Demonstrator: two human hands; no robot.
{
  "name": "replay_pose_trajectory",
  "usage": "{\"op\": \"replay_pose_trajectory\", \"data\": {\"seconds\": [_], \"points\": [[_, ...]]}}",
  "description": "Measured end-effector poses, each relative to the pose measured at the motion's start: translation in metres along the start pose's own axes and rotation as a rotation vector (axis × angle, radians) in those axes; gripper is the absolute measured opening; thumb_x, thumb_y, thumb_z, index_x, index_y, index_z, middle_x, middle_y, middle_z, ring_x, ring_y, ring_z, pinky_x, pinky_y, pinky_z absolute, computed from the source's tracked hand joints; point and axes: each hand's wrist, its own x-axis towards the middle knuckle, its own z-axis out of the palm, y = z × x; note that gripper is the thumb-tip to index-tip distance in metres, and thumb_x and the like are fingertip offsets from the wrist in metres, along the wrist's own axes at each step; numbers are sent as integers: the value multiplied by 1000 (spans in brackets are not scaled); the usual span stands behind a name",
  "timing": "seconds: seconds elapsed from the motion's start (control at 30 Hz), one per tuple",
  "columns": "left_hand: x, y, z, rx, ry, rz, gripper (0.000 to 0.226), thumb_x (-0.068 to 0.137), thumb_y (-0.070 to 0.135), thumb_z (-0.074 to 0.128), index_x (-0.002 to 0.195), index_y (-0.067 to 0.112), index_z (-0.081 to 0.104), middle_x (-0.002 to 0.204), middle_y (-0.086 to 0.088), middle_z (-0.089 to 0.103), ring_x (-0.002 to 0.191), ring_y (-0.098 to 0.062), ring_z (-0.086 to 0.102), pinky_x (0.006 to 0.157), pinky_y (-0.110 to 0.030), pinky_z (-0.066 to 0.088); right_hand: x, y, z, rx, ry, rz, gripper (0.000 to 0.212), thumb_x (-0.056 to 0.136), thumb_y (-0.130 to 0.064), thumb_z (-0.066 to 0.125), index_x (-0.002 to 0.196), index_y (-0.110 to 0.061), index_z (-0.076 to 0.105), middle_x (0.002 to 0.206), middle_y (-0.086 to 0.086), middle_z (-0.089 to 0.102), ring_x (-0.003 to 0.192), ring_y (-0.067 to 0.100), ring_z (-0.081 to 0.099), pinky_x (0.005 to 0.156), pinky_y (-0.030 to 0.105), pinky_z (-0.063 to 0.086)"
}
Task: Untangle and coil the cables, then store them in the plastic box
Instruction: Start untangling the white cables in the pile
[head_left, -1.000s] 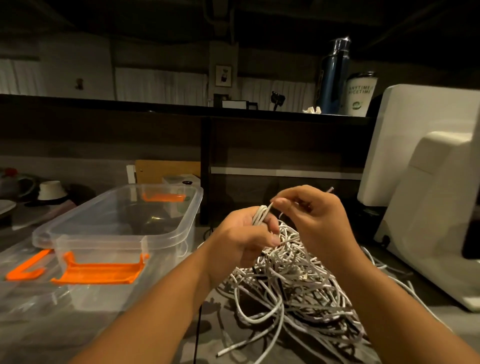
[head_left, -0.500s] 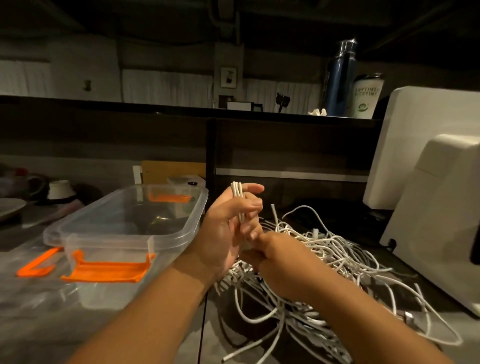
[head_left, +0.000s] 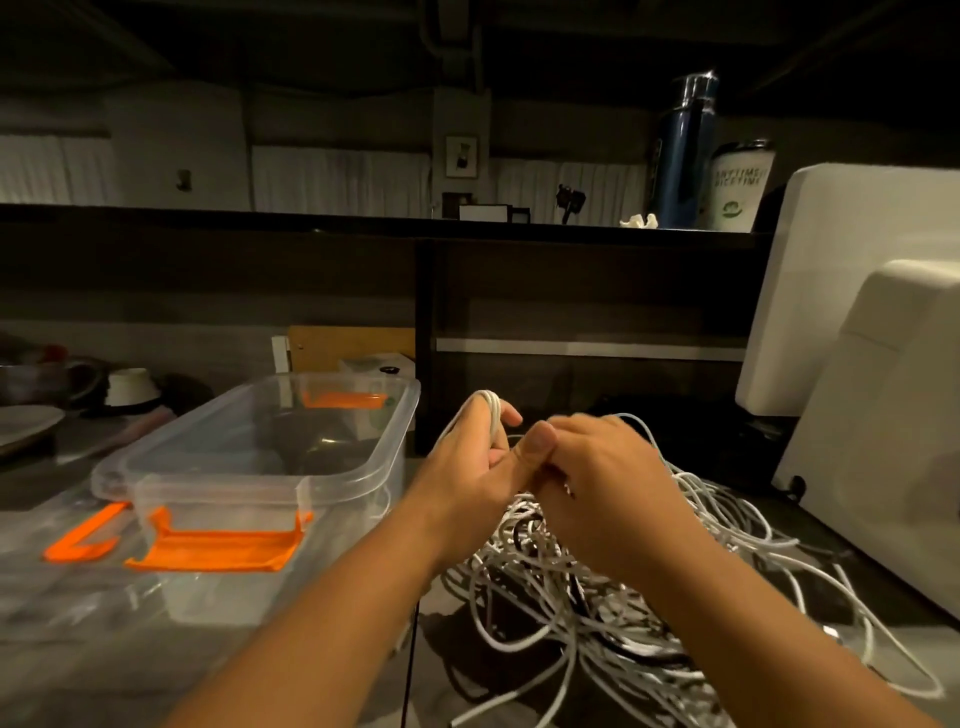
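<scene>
Plastic box (head_left: 218, 483) (open) sits beside tangled cables (head_left: 571, 623).

Left hand (head_left: 467, 462) grips looped cable (head_left: 492, 415); right hand (head_left: 597, 478), fingers curled, touches the left.

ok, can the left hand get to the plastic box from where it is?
Probably yes: the plastic box sits open just beside the left hand, nothing between them, though that hand grips a cable coil.

Two hands (head_left: 467, 467) (head_left: 608, 478), one box (head_left: 218, 480), one cable tangle (head_left: 545, 587)
</scene>
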Motion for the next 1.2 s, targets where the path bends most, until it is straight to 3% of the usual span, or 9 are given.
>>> {"op": "replay_pose_trajectory", "data": {"seconds": [0.1,0.23,0.33,0.4,0.47,0.6,0.8,0.97,1.2], "points": [[-1,1,2,124,-40,28,77,66,101,32,95,31,47,86,8,50,74,-8,50,70,-37,53,1,6,1,-21,113,11,31,85,-30,40,82,-25,71,76,-11,60,69,12,51,66,23,38],[-4,7,2,180,-119,36,61,72,93,40,87,34,46,80,11,49,69,-5,47,65,-37,45,0,16,-1,-12,217,38,9,81,-29,65,88,-26,70,82,-10,62,73,14,56,66,31,43],[-3,9,3,85,-120,42,40,83,70,56,87,30,53,80,1,54,75,-20,54,74,-53,50,1,24,1,29,237,26,9,84,-21,76,91,-23,70,84,-9,62,75,16,57,68,33,45],[-3,11,3,5,-122,26,37,86,59,59,94,22,59,86,-6,61,82,-28,59,80,-58,50,2,25,2,62,255,25,6,88,-20,67,92,-22,71,86,-10,63,78,16,58,71,34,46],[-3,12,3,-50,-99,14,37,92,54,55,93,18,62,76,-5,60,72,-20,56,72,-54,48,2,26,3,70,260,30,13,93,-20,59,94,-22,72,88,-10,65,80,15,59,74,34,46],[0,12,4,-150,4,-26,44,107,35,44,68,31,63,52,11,39,46,-6,33,52,-28,30,2,27,7,34,222,89,11,99,-19,61,98,-22,71,92,-11,66,82,14,58,74,34,45],[1,22,2,-533,73,-122,39,109,26,37,77,9,52,43,7,30,36,-7,21,37,-20,21,3,23,12,182,57,229,24,103,-32,52,93,-19,69,85,-11,62,86,10,52,76,36,44],[0,27,1,-914,43,-179,38,107,34,39,80,11,52,52,3,23,41,-9,18,38,-22,17,1,16,19,156,-219,239,16,98,-34,62,111,-30,71,113,-12,64,109,13,52,94,38,46],[-3,33,4,-1086,43,-186,45,105,37,40,121,2,62,57,3,27,46,-8,24,47,-24,23,0,2,20,240,-348,165,24,102,-40,50,117,-29,66,120,-12,64,112,10,49,101,39,41]]}}
